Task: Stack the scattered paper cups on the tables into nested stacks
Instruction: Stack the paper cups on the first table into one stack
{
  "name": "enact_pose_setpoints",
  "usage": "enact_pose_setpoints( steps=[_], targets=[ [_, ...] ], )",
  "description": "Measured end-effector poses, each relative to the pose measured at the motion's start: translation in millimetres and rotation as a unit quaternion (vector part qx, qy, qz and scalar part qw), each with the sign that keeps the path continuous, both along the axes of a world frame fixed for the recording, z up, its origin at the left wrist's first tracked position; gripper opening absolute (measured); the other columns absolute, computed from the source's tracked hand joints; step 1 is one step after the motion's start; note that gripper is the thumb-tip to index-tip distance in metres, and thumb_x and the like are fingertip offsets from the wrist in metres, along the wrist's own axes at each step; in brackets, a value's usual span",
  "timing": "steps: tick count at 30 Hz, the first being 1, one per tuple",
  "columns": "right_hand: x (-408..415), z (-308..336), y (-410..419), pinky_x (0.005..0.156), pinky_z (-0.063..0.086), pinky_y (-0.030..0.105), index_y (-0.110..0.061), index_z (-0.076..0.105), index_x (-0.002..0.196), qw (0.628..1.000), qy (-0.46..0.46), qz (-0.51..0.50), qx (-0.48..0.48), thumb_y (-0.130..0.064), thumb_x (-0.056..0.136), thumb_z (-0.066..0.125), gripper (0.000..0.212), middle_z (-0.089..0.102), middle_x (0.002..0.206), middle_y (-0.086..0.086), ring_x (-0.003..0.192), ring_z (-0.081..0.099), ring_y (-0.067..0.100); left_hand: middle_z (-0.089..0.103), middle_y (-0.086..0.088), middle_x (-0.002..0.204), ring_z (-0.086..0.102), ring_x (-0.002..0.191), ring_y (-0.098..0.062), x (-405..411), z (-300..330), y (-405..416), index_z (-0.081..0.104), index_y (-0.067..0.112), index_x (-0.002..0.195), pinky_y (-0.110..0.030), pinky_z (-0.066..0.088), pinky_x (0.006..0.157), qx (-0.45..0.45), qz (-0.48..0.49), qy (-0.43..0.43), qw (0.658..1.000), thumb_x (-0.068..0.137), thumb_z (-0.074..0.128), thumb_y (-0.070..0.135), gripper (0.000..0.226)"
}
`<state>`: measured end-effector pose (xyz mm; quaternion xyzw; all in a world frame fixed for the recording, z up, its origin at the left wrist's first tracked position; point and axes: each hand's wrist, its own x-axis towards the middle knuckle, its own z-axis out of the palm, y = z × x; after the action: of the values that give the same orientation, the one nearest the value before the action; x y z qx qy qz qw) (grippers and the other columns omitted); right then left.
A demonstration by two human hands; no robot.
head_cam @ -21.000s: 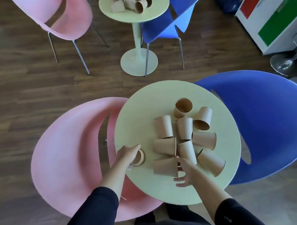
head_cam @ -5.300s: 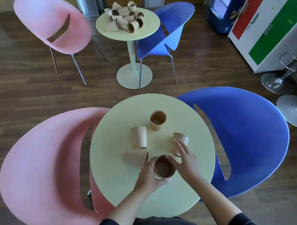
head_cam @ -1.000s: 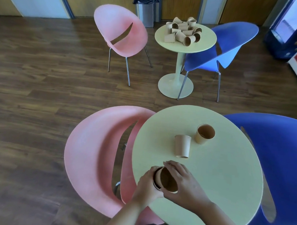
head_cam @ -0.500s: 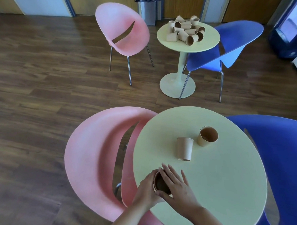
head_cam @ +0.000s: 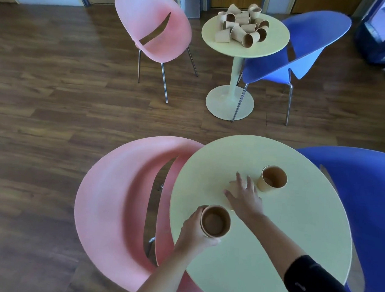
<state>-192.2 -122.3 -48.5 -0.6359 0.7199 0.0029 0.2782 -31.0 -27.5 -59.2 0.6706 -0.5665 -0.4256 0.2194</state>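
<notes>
Brown cups (head_cam: 215, 221), pale yellow-green table (head_cam: 294, 227)

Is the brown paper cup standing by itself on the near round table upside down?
No, the lone brown paper cup on the pale green round table stands with its open mouth up, its inside showing.

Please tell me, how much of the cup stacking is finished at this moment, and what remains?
Done: on the near table, most cups are nested in the stack that the left hand grips. In hand: the right hand covers an upside-down cup; whether it grips it is unclear. Left: that cup, the upright cup beside it, and the whole scattered pile on the far table.
</notes>
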Motion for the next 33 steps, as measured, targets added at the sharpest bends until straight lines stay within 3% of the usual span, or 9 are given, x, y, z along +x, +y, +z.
enact_pose_setpoints(
  steps=[5, 8, 10, 15, 17, 21, 25, 29, 33],
  targets=[
    [2, -21, -13, 0.093, 0.047, 0.048, -0.027, 0.005, 0.149, 0.992, 0.105, 0.047, 0.051, -0.051, 0.092, 0.044, 0.073, 0.005, 0.154, 0.013, 0.134, 0.029, 0.039, 0.064, 0.021, 0.112, 0.060, 0.105, -0.001, -2, 3, -12, 0.052, 0.037, 0.118, -0.023, 0.052, 0.090, 0.008, 0.001, 0.011, 1.000, 0.052, 0.086, 0.031, 0.074],
    [1, -32, -13, 0.089, 0.050, 0.043, -0.023, 0.005, 0.149, 0.990, 0.103, 0.064, 0.067, -0.034, 0.092, 0.048, 0.073, 0.003, 0.152, 0.019, 0.124, 0.041, 0.041, 0.063, 0.024, 0.112, 0.059, 0.105, 0.003, -3, 3, -14, 0.051, 0.040, 0.116, -0.026, 0.052, 0.092, 0.016, 0.005, 0.030, 0.999, 0.052, 0.085, 0.026, 0.074],
    [0, -34, -13, 0.094, 0.047, 0.038, -0.018, 0.007, 0.149, 0.991, 0.100, 0.075, 0.046, -0.022, 0.091, 0.047, 0.071, 0.005, 0.150, 0.025, 0.128, 0.037, 0.040, 0.062, 0.023, 0.113, 0.058, 0.107, 0.004, -4, 2, -14, 0.049, 0.040, 0.117, -0.028, 0.051, 0.094, 0.024, 0.009, 0.039, 0.999, 0.051, 0.085, 0.025, 0.077],
    [-2, -27, -11, 0.097, 0.041, 0.040, -0.019, 0.014, 0.146, 0.997, 0.045, 0.055, 0.036, -0.011, 0.088, 0.048, 0.068, 0.008, 0.150, 0.020, 0.126, 0.038, 0.041, 0.032, 0.024, 0.140, 0.034, 0.129, 0.003, -1, 5, -8, 0.019, 0.028, 0.148, -0.017, 0.031, 0.107, 0.061, 0.011, 0.061, 0.996, 0.047, 0.095, 0.037, 0.128],
    [-2, -22, -9, 0.097, 0.043, 0.047, -0.023, 0.018, 0.145, 0.998, 0.015, 0.064, 0.005, -0.014, 0.087, 0.049, 0.067, 0.010, 0.153, 0.015, 0.125, 0.039, 0.042, 0.027, 0.025, 0.141, 0.027, 0.130, 0.008, -1, 10, -6, 0.014, 0.029, 0.151, -0.014, 0.025, 0.105, 0.049, 0.013, 0.075, 0.996, 0.047, 0.095, 0.042, 0.132],
    [-3, 10, -3, 0.095, 0.046, 0.045, -0.027, 0.020, 0.147, 0.996, -0.077, 0.027, -0.037, -0.013, 0.087, 0.058, 0.072, 0.005, 0.156, 0.009, 0.123, 0.044, 0.042, 0.038, 0.023, 0.144, 0.035, 0.132, 0.008, -3, 16, -4, 0.026, 0.029, 0.147, -0.011, 0.029, 0.106, 0.029, 0.003, 0.082, 0.996, 0.052, 0.091, 0.046, 0.117],
    [-1, 49, 6, 0.091, 0.048, 0.043, -0.030, 0.027, 0.145, 0.981, -0.147, 0.042, -0.122, -0.013, 0.085, 0.060, 0.070, 0.008, 0.155, 0.001, 0.126, 0.040, 0.036, 0.058, 0.021, 0.126, 0.052, 0.118, 0.005, -4, 16, -5, 0.048, 0.034, 0.129, -0.023, 0.043, 0.104, 0.010, 0.004, 0.061, 0.998, 0.054, 0.090, 0.039, 0.086],
    [3, 76, 26, 0.091, 0.048, 0.040, -0.029, 0.032, 0.144, 0.960, -0.191, 0.079, -0.189, -0.013, 0.084, 0.062, 0.069, 0.014, 0.153, 0.000, 0.126, 0.041, 0.032, 0.061, 0.023, 0.113, 0.057, 0.106, 0.005, -4, 21, -8, 0.048, 0.045, 0.111, -0.011, 0.043, 0.092, -0.001, 0.003, 0.048, 0.999, 0.054, 0.092, 0.027, 0.075],
    [8, 76, 54, 0.090, 0.049, 0.035, -0.032, 0.031, 0.143, 0.949, -0.204, 0.113, -0.211, -0.019, 0.085, 0.065, 0.068, 0.015, 0.153, -0.003, 0.128, 0.039, 0.025, 0.065, 0.019, 0.109, 0.062, 0.101, 0.002, -5, 23, -8, 0.052, 0.032, 0.118, -0.013, 0.048, 0.087, 0.009, 0.005, 0.053, 0.999, 0.056, 0.090, 0.027, 0.073]
  ],
)
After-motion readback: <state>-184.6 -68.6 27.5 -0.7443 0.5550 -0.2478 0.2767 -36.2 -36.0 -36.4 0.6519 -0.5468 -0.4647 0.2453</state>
